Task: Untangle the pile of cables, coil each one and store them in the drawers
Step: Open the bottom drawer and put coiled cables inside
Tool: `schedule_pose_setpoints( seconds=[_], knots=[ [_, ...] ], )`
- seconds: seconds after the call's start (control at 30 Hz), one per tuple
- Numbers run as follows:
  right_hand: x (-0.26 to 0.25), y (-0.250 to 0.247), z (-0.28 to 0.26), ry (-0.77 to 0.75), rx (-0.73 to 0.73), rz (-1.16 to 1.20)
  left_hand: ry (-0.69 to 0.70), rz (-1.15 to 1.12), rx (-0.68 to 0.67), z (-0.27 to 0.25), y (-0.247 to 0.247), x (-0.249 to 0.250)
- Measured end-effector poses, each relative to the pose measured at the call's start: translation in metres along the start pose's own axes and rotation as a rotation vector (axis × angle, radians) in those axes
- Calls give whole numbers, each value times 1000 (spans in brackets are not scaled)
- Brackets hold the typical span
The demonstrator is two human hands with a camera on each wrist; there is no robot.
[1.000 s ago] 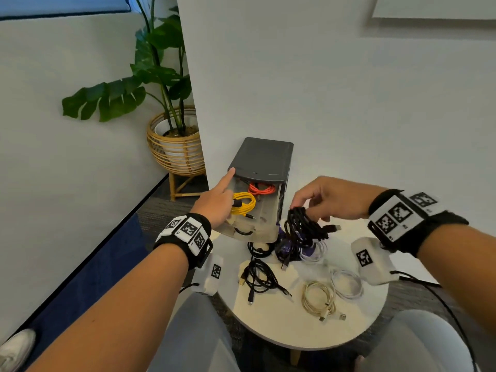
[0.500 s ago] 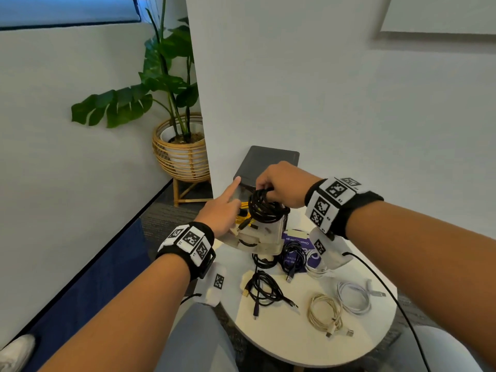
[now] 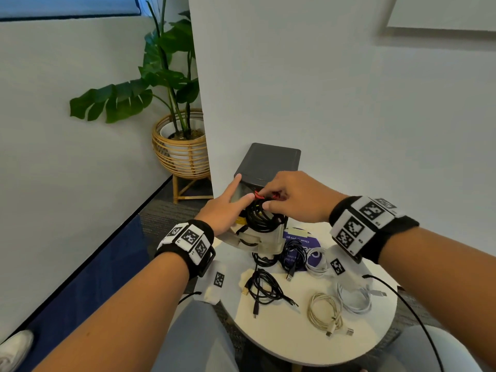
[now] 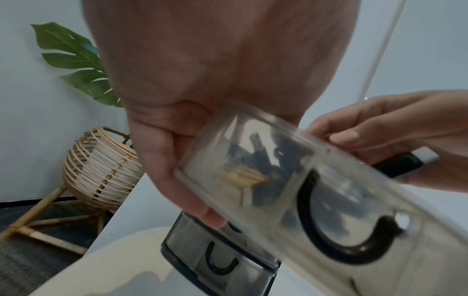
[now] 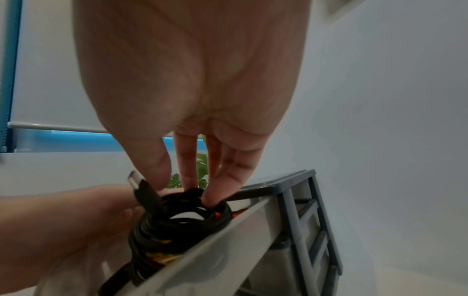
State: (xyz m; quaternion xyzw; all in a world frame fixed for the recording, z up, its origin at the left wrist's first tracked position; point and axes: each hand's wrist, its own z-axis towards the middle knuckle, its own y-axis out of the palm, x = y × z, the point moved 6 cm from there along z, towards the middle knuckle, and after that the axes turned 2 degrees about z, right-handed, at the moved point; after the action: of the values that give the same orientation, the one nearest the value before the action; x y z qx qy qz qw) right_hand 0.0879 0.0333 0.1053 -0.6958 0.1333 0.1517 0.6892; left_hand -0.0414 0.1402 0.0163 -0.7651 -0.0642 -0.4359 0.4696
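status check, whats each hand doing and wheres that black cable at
Left hand grips the pulled-out clear plastic drawer. Right hand pinches the coiled black cable, lowering it in. Yellow cable already underneath.

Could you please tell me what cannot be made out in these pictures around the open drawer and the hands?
- Drawer contents: head view, the right hand and black coil cover them; left wrist view, blur.
- Right fingertips: right wrist view, sunk among the coil's loops.
- Left hand grip: head view, its underside faces away.
- Purple card text: head view, cables cover it.
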Motion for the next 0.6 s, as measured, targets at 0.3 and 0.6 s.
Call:
schedule_pose_setpoints(
  seconds=[0.3, 0.6],
  knots=[
    [-1, 27, -27, 43, -71, 19, 9, 65, -9, 0, 3, 1],
    [-4, 29, -31, -4, -141, -111, -13, 142, 46, 0, -1, 1]
  ],
)
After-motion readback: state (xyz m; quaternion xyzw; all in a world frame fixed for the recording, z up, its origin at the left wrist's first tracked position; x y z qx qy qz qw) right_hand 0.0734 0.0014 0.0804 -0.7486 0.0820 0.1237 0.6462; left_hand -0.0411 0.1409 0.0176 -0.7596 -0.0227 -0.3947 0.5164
